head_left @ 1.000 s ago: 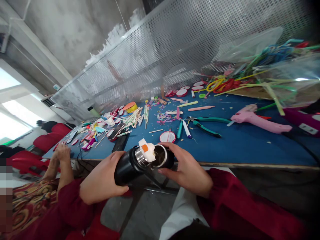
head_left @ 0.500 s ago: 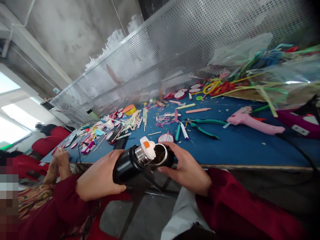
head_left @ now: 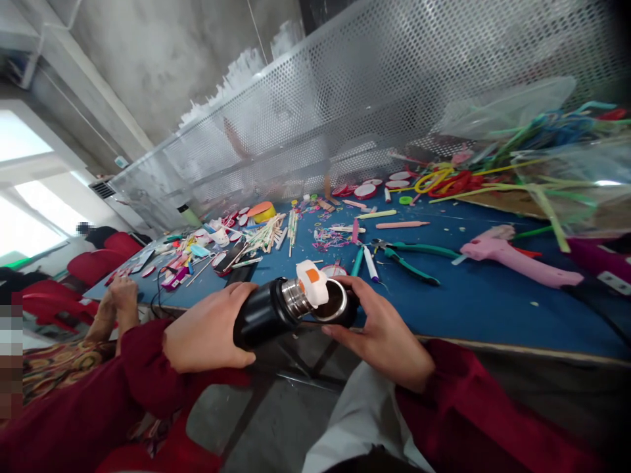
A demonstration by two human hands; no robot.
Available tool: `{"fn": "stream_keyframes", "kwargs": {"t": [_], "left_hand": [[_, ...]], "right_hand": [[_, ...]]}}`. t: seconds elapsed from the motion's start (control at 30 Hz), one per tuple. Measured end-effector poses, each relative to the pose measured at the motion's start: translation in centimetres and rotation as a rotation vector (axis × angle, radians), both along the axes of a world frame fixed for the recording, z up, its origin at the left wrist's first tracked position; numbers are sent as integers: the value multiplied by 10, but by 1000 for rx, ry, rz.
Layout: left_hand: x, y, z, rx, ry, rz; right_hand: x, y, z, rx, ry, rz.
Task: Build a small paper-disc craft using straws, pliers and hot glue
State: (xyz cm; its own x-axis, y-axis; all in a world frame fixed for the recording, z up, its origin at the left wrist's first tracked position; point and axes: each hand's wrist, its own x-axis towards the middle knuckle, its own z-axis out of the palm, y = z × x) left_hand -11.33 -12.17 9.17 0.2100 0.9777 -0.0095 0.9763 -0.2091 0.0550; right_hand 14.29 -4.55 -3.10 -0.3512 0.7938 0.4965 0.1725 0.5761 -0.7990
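My left hand (head_left: 211, 332) is wrapped round a black thermos (head_left: 263, 314), tilted to the right over the table's front edge. A white stopper with an orange button (head_left: 312, 281) sits on its steel neck. In my right hand (head_left: 384, 325) is a black cup lid (head_left: 351, 307), its steel-rimmed mouth turned toward the stopper. The stopper's edge overlaps the lid's mouth in view; I cannot tell whether they touch. Behind the lid lies a round red-and-white piece (head_left: 334, 270), partly hidden.
On the blue table (head_left: 305, 253) lie teal-handled pliers (head_left: 409, 256), a pink glue gun (head_left: 522, 259), markers (head_left: 371, 264) and piles of small craft pieces. A perforated metal screen (head_left: 374, 98) stands behind. At left, another person's hands (head_left: 121, 295) are near the table's edge.
The view has shifted, so the table and both hands appear farther right. Both hands keep their hold on the thermos and the cup lid.
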Motion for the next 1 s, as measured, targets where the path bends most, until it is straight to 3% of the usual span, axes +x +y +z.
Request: {"fn": "stream_keyframes", "kwargs": {"t": [0.53, 1.0], "left_hand": [[4, 9, 13, -24, 19, -39], [6, 16, 24, -31, 37, -38]], "right_hand": [[3, 6, 2, 155, -102, -106], [2, 8, 4, 105, -97, -113]]}}
